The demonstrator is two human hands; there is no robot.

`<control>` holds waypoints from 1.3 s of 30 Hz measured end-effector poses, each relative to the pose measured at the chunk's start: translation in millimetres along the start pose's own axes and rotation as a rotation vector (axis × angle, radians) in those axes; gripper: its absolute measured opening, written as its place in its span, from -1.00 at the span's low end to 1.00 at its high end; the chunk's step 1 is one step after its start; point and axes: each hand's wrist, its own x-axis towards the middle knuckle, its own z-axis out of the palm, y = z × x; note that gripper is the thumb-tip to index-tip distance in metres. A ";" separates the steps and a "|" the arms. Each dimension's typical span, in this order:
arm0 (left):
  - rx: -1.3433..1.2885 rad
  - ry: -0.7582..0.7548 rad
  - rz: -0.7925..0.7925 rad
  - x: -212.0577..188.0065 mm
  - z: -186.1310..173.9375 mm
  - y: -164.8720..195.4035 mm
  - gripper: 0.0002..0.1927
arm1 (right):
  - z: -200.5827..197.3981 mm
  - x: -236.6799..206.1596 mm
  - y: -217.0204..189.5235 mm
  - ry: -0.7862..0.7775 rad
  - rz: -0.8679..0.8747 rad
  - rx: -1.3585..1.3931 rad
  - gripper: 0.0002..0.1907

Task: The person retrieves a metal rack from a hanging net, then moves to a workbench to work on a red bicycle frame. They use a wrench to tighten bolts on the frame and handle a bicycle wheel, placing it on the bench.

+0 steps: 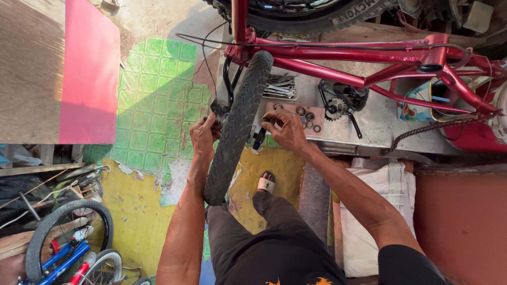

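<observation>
While both arms reach forward, left hand and right hand fingers grip front wheel axle sides.

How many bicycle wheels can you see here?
4: the front wheel between both hands, a large tyre at the top edge, and two small wheels bottom left. Others may be hidden.

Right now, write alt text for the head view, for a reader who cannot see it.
Seen from above, a person's left hand and right hand work at either side of a small black bicycle wheel fitted to a red bicycle frame lying across a metal workbench. Wrenches, washers and a chainring lie on the bench.
</observation>
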 end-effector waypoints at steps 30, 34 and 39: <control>0.012 -0.023 0.015 2.9 7.6 -8.1 -0.68 | 5.8 7.6 16.2 -0.016 -0.046 0.080 -0.76; 0.030 -0.040 0.054 2.1 6.5 -8.8 -0.69 | 11.2 6.9 20.2 0.001 -0.016 0.077 -0.75; 0.068 -0.044 0.088 2.1 7.8 -9.4 -0.72 | 14.8 7.3 25.8 0.051 0.037 0.110 -0.76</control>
